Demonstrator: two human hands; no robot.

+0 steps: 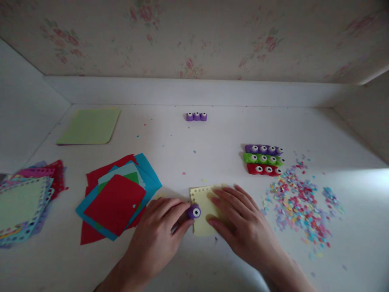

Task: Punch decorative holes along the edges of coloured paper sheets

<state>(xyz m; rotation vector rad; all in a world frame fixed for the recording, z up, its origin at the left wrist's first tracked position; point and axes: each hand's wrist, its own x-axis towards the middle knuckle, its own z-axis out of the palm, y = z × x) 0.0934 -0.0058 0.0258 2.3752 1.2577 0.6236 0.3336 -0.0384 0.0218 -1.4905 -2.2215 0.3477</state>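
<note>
My left hand (161, 227) grips a small purple craft punch (193, 211) between thumb and fingers, at the left edge of a pale yellow paper sheet (203, 227). Small star-shaped holes run along the sheet's top edge and the upper part of its left edge. Fingers stretched out, my right hand (243, 227) lies flat on the right part of the sheet and covers much of it. The sheet lies on the white table, near the front middle. What is under the punch is hidden.
Several purple (263, 149), green (263, 158) and red punches (263, 169) stand in rows at right, beside scattered confetti (300, 202). Three purple punches (197, 117) stand at the back. Coloured paper (115, 202), punched sheets (24, 207) and a pale green stack (91, 125) lie left.
</note>
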